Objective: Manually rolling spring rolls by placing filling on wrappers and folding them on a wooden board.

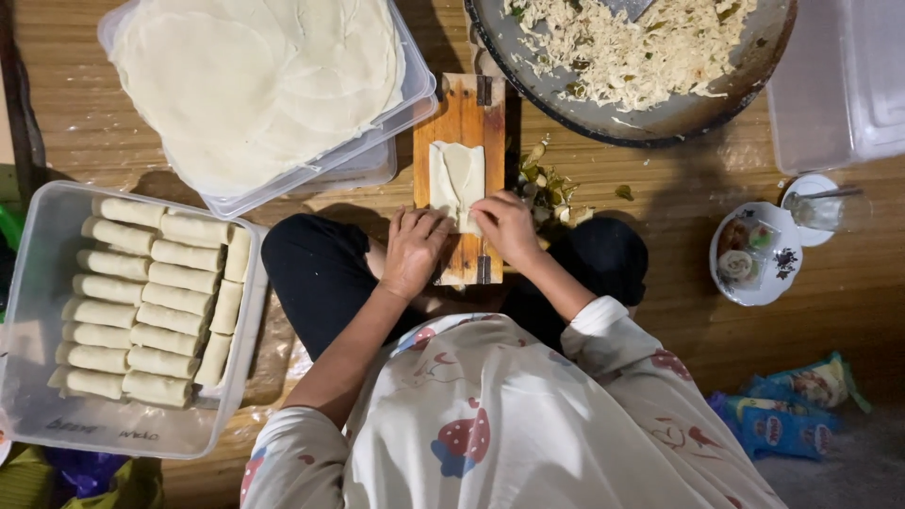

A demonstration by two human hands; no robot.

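Could tear or gape at the seam, this thin folded wrapper [456, 179] on the wooden board [462, 108] at centre, if pressed too hard or rolled loosely; filling might then spill onto the floor mat. Far left: clear tub [38, 283] packed with rows of pale finished rolls [156, 302], nearly full, so a further roll dropped in carelessly could crush those beneath. Above, clear tray [415, 90] heaped with round wrapper sheets [255, 80], uncovered, likely to dry and crack. Left hand [412, 247] flat, fingers loosely together, resting at the wrapper's near edge; right hand [504, 226] curled, fingertips pinching the wrapper's right corner. Upper right: dark pan [679, 113] of shredded filling [632, 42]; beside, small dish [754, 254] of scraps.
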